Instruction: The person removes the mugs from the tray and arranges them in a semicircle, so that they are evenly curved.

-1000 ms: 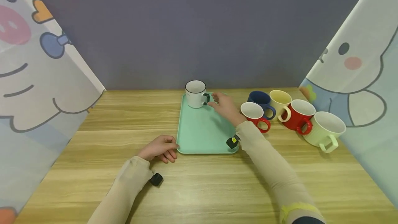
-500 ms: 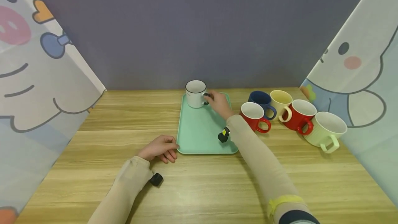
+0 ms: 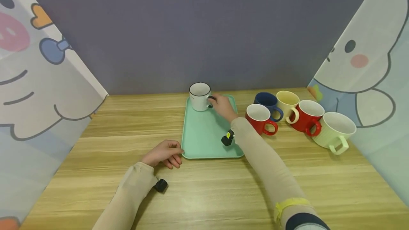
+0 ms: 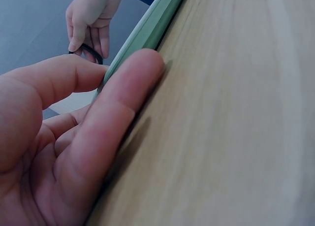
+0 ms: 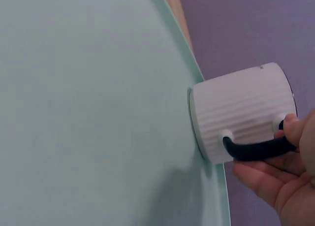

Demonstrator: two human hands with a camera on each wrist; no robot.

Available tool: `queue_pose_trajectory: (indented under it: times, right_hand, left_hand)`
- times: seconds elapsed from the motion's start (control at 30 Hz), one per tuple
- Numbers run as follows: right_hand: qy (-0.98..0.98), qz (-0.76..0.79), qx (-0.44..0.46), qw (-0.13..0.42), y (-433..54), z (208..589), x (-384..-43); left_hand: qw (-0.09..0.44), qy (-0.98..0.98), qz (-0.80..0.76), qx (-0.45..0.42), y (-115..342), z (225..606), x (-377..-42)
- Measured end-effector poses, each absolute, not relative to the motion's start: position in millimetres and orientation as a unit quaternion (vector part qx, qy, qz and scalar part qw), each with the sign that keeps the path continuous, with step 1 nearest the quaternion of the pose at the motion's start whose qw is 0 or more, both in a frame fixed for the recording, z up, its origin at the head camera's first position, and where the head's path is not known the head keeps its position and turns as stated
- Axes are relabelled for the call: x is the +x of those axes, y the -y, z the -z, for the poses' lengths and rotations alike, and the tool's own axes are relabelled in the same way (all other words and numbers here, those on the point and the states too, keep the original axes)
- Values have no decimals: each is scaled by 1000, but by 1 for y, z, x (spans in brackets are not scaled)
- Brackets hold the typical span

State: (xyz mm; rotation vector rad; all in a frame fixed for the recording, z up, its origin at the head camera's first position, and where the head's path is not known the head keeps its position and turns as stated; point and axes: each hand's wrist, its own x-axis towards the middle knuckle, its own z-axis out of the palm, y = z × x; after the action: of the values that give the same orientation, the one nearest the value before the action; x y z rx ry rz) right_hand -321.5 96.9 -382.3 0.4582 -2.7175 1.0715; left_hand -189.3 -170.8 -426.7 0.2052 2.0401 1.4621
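Note:
A white mug [image 3: 200, 98] with a black rim and black handle stands upright near the back of a mint-green tray [image 3: 204, 141]. My right hand [image 3: 222, 106] grips the mug by its handle; in the right wrist view the thumb and fingers [image 5: 266, 179] wrap the black handle [image 5: 261, 149]. The mug's base appears to rest on the tray. At the tray's front left corner, my left hand [image 3: 164, 153] pinches the rim. The left wrist view has its fingers [image 4: 113, 113] against the tray's edge [image 4: 152, 31], close to the wood.
Right of the tray stand a red mug [image 3: 257, 120], a blue mug [image 3: 266, 103], a yellow mug [image 3: 285, 104], another red mug [image 3: 306, 118] and a pale green mug [image 3: 332, 134]. A grey wall [image 3: 204, 31] backs the wooden table [image 3: 127, 120]; cartoon panels flank both sides.
My right hand moved left to the white mug and took hold of its handle. The mug has barely moved on the tray. My left hand stays at the tray's corner.

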Motion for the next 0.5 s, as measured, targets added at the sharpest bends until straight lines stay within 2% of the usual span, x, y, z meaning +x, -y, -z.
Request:
queue_pose_trajectory:
  times: [0.5]
  right_hand:
    - [904,-402,109,93,-94,380,-314]
  left_hand:
    - [299,-771,-557,81,169,425,-186]
